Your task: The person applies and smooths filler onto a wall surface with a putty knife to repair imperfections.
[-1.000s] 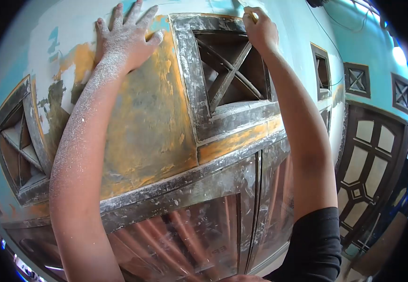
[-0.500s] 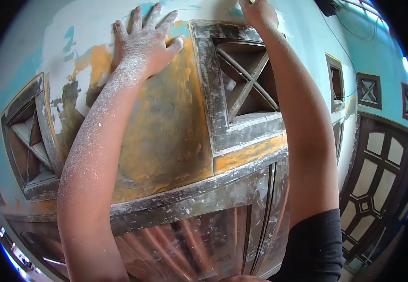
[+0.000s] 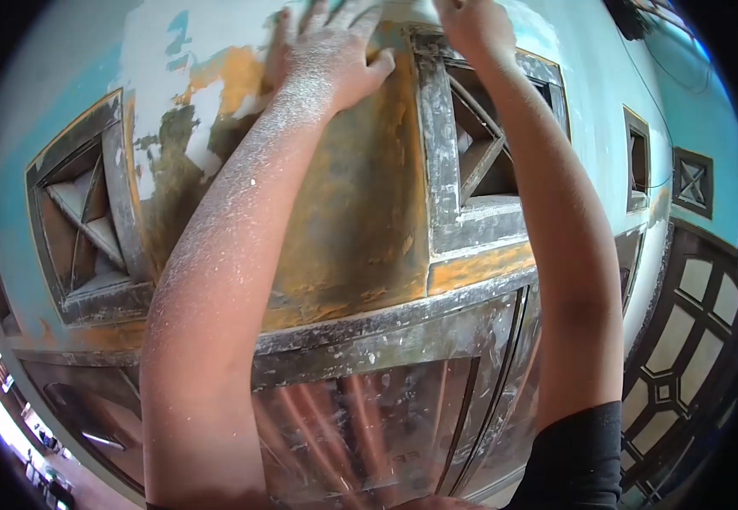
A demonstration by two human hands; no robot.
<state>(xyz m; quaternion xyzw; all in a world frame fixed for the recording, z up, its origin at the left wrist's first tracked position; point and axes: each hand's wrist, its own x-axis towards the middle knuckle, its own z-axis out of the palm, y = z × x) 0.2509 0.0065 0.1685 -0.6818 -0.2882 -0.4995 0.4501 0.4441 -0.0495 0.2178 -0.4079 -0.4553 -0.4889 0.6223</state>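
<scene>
**Scraped wall, two hands at work: head view**

1. Wall (image 3: 360,221), one. Turquoise paint at the edges. The middle is stripped to orange and grey, with white filler patches at upper left. This bare patch lies between two vents and above the window head, and both hands are on or near it.
2. Glazed window (image 3: 377,408), one, directly below the patch. It has a grey, spattered frame and reflective panes.
3. Panelled door (image 3: 683,340), one, far right, with dark framing and pale panes.
4. Square vents with crossed bars, four in all:
   - the left vent (image 3: 88,212)
   - the centre vent (image 3: 479,161)
   - two smaller ones, the third vent (image 3: 638,161) and the fourth vent (image 3: 692,183), further along the wall to the right
5. Black sleeve (image 3: 577,463), one, on the right upper arm.
6. Left hand (image 3: 330,59), one. It is pressed flat on the wall just left of the centre vent, fingers spread. Hand and forearm are dusted white.
7. Right hand (image 3: 471,25), one. It is raised at the centre vent's top edge, with the fingers cut off by the picture's rim. Its grip and contents cannot be told.
</scene>
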